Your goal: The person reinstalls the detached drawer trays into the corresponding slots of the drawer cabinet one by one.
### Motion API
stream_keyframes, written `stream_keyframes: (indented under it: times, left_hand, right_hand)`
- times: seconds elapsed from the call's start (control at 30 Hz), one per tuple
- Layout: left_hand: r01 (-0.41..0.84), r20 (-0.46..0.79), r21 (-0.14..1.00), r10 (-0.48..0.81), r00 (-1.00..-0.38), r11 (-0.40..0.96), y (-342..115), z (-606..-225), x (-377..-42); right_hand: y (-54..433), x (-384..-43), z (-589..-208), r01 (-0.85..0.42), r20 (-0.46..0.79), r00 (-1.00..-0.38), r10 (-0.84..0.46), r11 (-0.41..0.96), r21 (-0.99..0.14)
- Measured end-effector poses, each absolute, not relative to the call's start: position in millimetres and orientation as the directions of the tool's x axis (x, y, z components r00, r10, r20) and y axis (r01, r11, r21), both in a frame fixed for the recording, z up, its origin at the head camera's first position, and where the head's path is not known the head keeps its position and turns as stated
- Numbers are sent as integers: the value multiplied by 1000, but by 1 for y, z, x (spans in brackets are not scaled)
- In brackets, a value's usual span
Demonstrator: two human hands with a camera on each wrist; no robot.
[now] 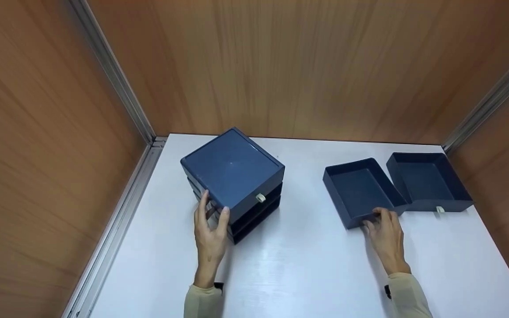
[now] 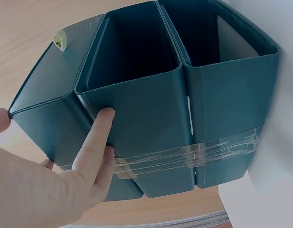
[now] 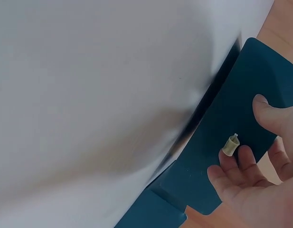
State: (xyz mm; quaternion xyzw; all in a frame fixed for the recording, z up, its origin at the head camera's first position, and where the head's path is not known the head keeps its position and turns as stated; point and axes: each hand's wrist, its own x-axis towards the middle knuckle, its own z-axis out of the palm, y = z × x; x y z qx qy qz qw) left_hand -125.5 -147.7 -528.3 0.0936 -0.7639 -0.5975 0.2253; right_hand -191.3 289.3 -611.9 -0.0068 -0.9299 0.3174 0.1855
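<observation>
Where a wood-grain side panel (image 1: pixel 42 154) closes off the left, a grey metal rail (image 1: pixel 106 247) runs along its foot and a metal post (image 1: pixel 114 70) rises from the back corner. Beside the rail spreads a white table (image 1: pixel 148 265), smooth and faintly glossy, with a pale reflection towards its near middle. On its left half stands a dark blue three-tier cabinet (image 1: pixel 232 163), one corner towards the person, clear tape (image 2: pixel 222 149) across its side, a pale tab (image 1: pixel 260 198) on the top tier and both lower slots open. The person's left hand (image 1: pixel 210 238) rests against its near left side, fingers spread. Behind, a matching back panel (image 1: pixel 298 66) spans the width. Farther right, the right hand (image 1: pixel 386 238) pinches the front wall of a loose drawer (image 1: pixel 360 190); shadow lines its lower edge, though whether it is wholly off the surface I cannot tell. Its near right corner overlaps a second drawer (image 1: pixel 429 181), at the table's right edge, tab (image 1: pixel 440 209) facing the person. Another metal post (image 1: pixel 493 101) and a right wood-grain panel (image 1: pixel 506 176) close that side.
</observation>
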Motion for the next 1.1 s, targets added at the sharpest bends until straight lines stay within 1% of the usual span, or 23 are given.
stream_keyframes:
  times: [0.17, 0.4, 0.73, 0.83, 1.1]
  left_hand:
    - [127, 234, 954, -413, -880, 270, -148, -529, -125]
    - [126, 230, 956, -408, -883, 265, -147, -528, -126]
    - [140, 245, 953, -406, -881, 270, -148, -529, -125]
    - [136, 237, 955, -404, -883, 263, -147, -528, -126]
    - [138, 243, 954, -418, -875, 266, -147, -529, -126]
  right_hand:
    - [286, -185, -611, -134, 382, -916, 121, 806, -576]
    - [281, -170, -606, -213, 475, -877, 76, 823, -526]
    - [271, -150, -600, -335, 593, -805, -39, 853, -399]
    - [268, -144, -595, -340, 588, -807, -42, 849, -405]
    - [260, -125, -581, -299, 518, -854, -44, 857, -420]
